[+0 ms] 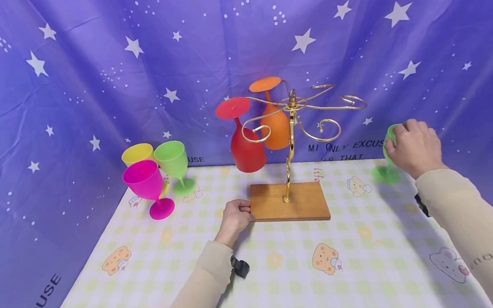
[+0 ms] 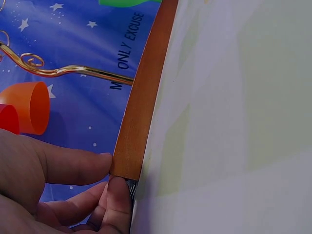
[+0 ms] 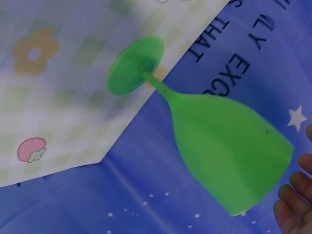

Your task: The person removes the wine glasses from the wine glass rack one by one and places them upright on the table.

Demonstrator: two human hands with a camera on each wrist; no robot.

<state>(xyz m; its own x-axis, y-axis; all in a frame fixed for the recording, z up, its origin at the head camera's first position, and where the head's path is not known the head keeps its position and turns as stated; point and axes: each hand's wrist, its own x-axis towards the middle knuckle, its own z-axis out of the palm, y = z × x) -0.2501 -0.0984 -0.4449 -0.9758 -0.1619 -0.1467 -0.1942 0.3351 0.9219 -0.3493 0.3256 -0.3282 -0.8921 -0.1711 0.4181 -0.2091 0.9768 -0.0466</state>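
Goblet (image 3: 219, 136), green, upright at right of frame; right hand (image 1: 417, 149) beside its bowl, left hand (image 1: 234, 217) pinching wooden base (image 1: 308, 205) at center.
Right-hand fingers loosely bent near rim, seemingly apart from it in right wrist view. Likely best: close lightly round bowl, leave foot free, lift straight. Steady base with left hand: red goblet (image 1: 248, 149) and orange goblet (image 1: 276, 128) hung foot-up left of post on gold stand (image 1: 293, 105), load probably lopsided.
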